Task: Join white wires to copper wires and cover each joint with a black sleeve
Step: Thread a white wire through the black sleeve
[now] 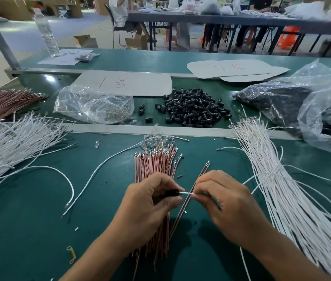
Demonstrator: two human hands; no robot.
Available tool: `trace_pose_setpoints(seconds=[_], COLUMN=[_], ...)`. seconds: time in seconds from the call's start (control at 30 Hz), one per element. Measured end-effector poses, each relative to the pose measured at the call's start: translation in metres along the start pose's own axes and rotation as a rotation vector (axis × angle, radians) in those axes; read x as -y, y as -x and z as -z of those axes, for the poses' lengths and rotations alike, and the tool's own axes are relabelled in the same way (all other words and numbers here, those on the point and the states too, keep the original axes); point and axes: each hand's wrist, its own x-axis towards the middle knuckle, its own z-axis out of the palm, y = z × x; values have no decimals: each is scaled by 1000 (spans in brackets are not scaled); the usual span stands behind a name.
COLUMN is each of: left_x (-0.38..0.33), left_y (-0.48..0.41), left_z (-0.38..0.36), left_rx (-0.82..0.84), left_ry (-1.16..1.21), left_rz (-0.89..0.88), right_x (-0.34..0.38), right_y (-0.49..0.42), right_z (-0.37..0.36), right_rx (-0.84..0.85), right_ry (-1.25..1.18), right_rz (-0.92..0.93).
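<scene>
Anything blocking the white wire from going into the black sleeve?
Nothing visible does. The white wire tip meets the black sleeve in the left hand; the copper wires cross it nearer the right hand.

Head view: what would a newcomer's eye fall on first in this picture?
First, the two hands at the near centre: the left hand pinches a black sleeve and the right hand pinches a white wire end that points into it. Behind them lies a pile of black sleeves, and a thick bundle of white wires spreads on the right.
</scene>
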Motion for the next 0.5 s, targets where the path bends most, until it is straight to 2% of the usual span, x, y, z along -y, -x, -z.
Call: trace_pose_setpoints(seconds=[0.27,0.5], left_x=[-4,-3], left_y=[-3,-1], left_z=[-1,-12], left_rx=[-47,-75], left_ry=[-176,-189], left_rz=[-163,-177], right_x=[1,8], right_y=[0,2], right_z=[3,-3], right_rx=[45,43], right_ry=[52,-35], right_rz=[37,14])
